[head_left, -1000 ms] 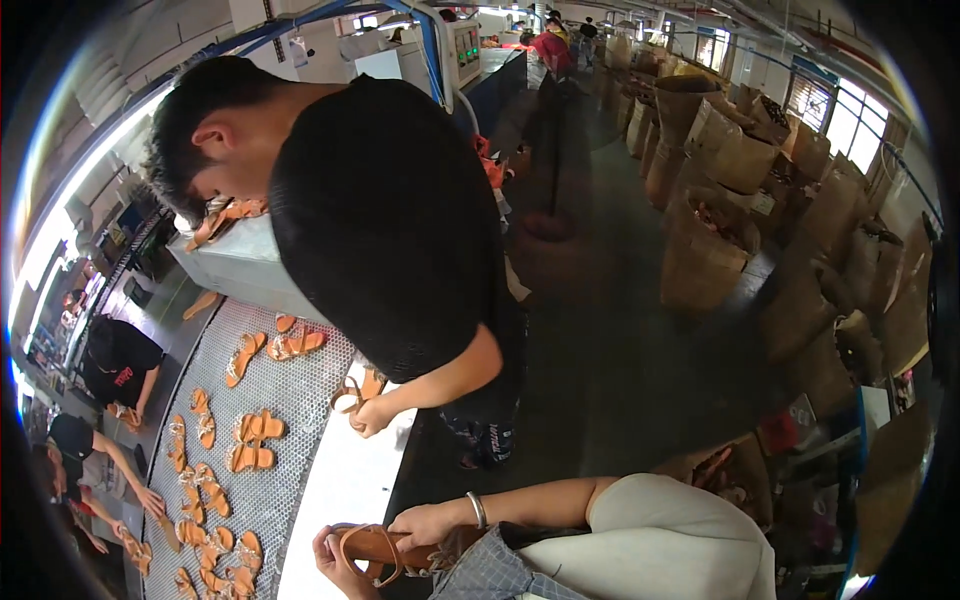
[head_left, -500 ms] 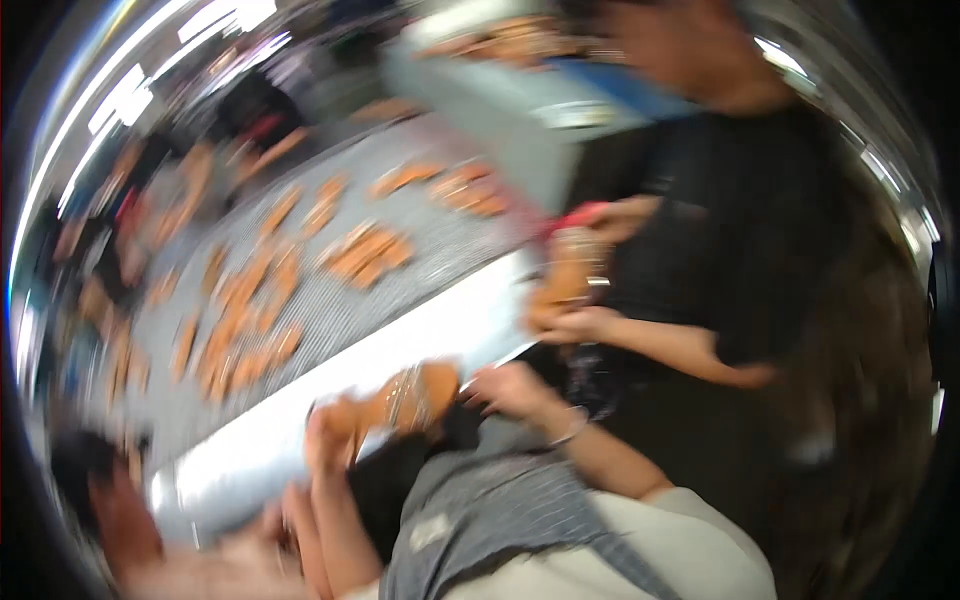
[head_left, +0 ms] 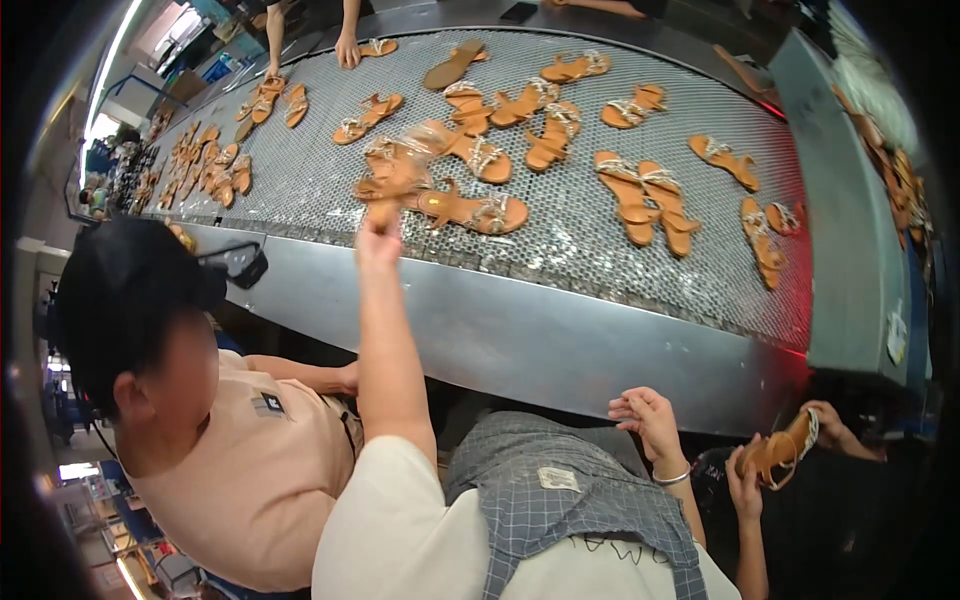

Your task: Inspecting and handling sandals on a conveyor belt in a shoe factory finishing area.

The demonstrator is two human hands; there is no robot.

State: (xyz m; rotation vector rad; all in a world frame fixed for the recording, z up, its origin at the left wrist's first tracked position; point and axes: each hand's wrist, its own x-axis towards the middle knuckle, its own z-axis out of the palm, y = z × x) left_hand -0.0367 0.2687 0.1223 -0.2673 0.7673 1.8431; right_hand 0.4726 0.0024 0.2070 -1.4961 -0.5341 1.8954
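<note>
My left hand (head_left: 380,245) reaches out over the mesh conveyor belt (head_left: 560,225), closed round one end of a tan sandal (head_left: 400,175) that is smeared by motion. Just right of it, another tan sandal (head_left: 475,212) with clear, shiny straps lies on the belt, its buckle strap toward my hand. Whether the held sandal touches those beneath it, I cannot tell. Close to my apron, my right hand (head_left: 648,425) hangs in front of the metal edge with nothing in it, its fingers loosely bent and apart. A bracelet circles that wrist.
Several more sandals (head_left: 640,200) lie scattered along the belt. A smooth metal ledge (head_left: 540,335) runs along its near side. At left stands a co-worker in a cap (head_left: 140,290); at right, another person's hands hold a sandal (head_left: 780,455). A grey machine housing (head_left: 860,220) borders the belt's right end.
The view has swung round and sharpened. My left hand has carried a sandal from beside the ledge out over the belt. My right hand, earlier close to that sandal, is now apart from it.
</note>
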